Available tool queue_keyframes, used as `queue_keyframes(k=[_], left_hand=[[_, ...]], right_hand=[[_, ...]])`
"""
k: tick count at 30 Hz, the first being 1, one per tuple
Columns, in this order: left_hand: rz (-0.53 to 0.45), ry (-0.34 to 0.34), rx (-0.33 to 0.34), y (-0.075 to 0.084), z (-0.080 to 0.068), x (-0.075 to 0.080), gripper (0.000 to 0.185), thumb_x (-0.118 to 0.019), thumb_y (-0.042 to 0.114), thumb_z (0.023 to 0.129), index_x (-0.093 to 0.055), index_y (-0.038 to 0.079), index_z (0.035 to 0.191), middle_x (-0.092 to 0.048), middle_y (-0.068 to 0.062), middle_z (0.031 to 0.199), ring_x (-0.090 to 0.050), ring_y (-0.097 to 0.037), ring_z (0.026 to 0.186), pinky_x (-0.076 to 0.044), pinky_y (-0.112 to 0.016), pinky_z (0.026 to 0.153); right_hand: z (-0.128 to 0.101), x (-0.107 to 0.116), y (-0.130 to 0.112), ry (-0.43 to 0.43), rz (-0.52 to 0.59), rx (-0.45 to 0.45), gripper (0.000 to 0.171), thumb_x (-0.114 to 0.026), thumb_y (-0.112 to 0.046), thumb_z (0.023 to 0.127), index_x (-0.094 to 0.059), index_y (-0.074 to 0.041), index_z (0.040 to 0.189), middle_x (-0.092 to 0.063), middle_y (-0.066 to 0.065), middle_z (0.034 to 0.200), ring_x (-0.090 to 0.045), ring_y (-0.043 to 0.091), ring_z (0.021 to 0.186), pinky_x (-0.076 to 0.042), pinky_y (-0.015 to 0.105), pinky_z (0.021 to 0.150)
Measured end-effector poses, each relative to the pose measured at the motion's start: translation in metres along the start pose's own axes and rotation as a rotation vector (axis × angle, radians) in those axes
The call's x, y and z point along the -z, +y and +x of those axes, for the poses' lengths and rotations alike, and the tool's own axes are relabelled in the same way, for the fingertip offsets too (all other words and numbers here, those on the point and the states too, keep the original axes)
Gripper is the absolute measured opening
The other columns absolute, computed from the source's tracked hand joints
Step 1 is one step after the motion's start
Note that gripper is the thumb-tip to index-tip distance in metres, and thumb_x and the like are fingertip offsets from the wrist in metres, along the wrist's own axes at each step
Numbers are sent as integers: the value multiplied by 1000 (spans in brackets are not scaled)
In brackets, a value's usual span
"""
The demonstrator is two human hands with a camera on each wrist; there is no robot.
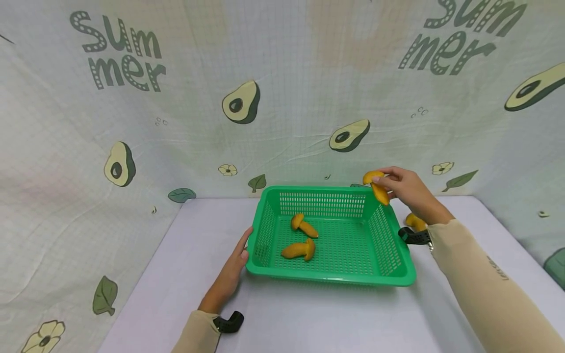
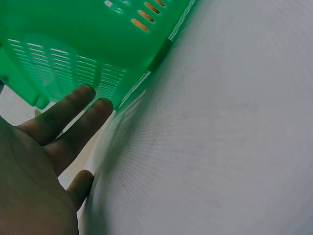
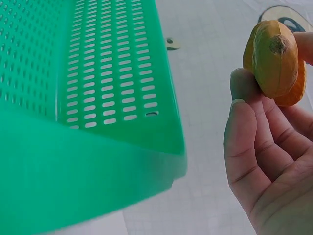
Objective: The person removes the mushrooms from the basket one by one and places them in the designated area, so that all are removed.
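Observation:
A green plastic basket (image 1: 331, 278) with slotted walls stands on the table. Inside it lie two yellow-brown mushrooms, one (image 1: 307, 228) toward the back and one (image 1: 295, 250) nearer the front, both left of centre. Over the back right corner, my right hand (image 1: 411, 190) pinches another mushroom (image 1: 378, 192) between thumb and fingers, its cap up and stem down. The right wrist view shows that mushroom's stem end (image 3: 276, 63) facing the camera. At the basket's left side, my left hand (image 1: 230, 272) rests with straight fingers (image 2: 73, 105) against the outer wall.
On the table right of the basket lies a further mushroom (image 1: 415, 221), partly hidden by my right forearm. A cloth backdrop (image 1: 291, 142) printed with avocados and leaves hangs right behind the white table (image 1: 318, 318). Each wrist wears a black band (image 1: 414, 236).

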State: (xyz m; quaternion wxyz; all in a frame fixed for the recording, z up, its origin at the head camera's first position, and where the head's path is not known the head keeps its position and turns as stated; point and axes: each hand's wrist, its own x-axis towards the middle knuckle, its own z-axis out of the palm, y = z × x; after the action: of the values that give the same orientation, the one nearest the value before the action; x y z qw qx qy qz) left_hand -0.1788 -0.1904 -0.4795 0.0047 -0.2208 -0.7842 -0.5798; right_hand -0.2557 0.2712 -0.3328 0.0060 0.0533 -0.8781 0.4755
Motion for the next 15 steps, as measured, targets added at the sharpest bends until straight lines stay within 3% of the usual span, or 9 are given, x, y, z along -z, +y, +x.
queue_keyframes(k=[6,15], left_hand=[[3,0,12,-1,1,0,54,-29,32,109,-16,30,162,-15,-6,166,-12,-35,150,-7,-71,112],[15,4,12,-2,0,0,54,-29,32,109,-17,31,162,-16,-6,166,-18,-37,148,-10,-74,110]], right_hand=[[-4,6,2,13,20,-13,72,-58,-57,97,-48,-3,143,-61,14,121,-62,19,94,-55,29,79],[-7,13,13,33,12,-33,72,-58,-57,97,-48,-4,145,-61,14,120,-62,20,94,-54,27,78]])
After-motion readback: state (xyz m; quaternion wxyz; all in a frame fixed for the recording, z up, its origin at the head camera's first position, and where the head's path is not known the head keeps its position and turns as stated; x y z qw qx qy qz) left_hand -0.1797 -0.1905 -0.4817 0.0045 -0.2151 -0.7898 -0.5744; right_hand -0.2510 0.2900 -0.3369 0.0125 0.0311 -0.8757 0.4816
